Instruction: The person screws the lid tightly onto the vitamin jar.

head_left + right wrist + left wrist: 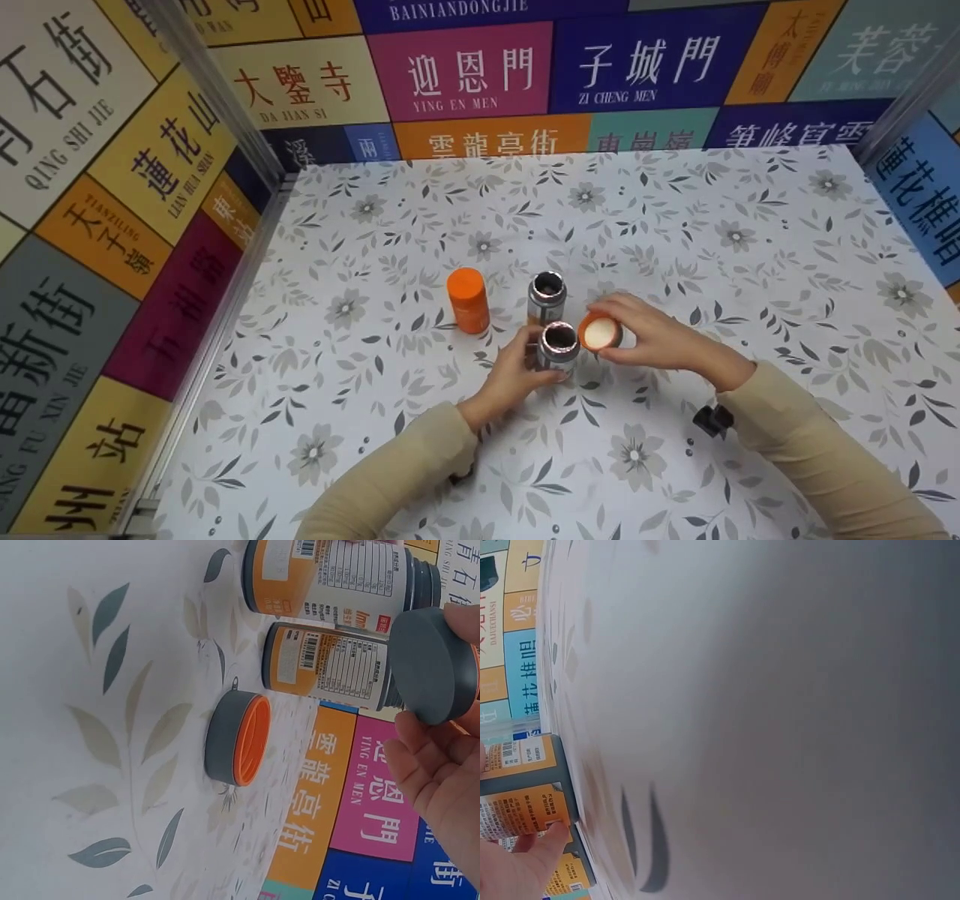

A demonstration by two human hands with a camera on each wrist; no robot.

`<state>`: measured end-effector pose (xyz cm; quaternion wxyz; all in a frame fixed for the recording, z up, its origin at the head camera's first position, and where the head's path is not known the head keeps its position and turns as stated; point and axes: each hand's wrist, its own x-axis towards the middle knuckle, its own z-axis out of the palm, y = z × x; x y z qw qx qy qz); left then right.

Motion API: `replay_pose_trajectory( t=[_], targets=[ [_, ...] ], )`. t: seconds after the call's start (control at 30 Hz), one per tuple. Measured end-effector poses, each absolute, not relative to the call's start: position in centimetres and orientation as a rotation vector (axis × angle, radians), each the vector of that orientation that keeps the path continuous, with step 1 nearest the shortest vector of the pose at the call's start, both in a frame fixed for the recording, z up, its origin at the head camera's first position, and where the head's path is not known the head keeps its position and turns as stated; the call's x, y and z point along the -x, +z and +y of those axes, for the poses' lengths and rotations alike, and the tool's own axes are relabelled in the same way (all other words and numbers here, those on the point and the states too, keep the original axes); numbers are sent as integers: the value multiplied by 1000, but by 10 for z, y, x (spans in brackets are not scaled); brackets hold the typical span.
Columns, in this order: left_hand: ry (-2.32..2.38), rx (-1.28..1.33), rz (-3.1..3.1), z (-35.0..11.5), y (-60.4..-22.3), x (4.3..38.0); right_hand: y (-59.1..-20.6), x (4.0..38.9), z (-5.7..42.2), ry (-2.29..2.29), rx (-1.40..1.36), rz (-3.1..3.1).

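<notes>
My left hand (pixel 517 367) grips the nearer of two uncapped bottles (pixel 559 356), its thumb and fingers around the sides. Both are grey with orange-and-white labels and shiny rims at the mouth. The farther bottle (pixel 546 304) stands right behind the gripped one. In the left wrist view, my fingers press on the label of the gripped bottle (pixel 517 808). My right hand (pixel 652 334) pinches a lid (pixel 601 334) beside the near bottle's mouth. This lid is grey outside and orange inside, with a pale liner facing up.
An orange bottle (pixel 469 300) stands upright left of the two grey ones. A second grey lid (pixel 225 736) lies on the table with its orange inside up, shown in the right wrist view. Panels with large printed characters (pixel 472 71) wall the floral-patterned table (pixel 412 225).
</notes>
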<state>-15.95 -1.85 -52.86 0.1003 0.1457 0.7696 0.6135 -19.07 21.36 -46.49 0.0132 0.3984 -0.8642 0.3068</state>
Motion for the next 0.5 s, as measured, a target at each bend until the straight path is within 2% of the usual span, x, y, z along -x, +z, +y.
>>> replay_pose_trajectory(
  t=[0.5],
  targets=[
    [1812,-423,2276,-19,-528,160,-452,190,202,1101,-1247,-2724]
  ],
)
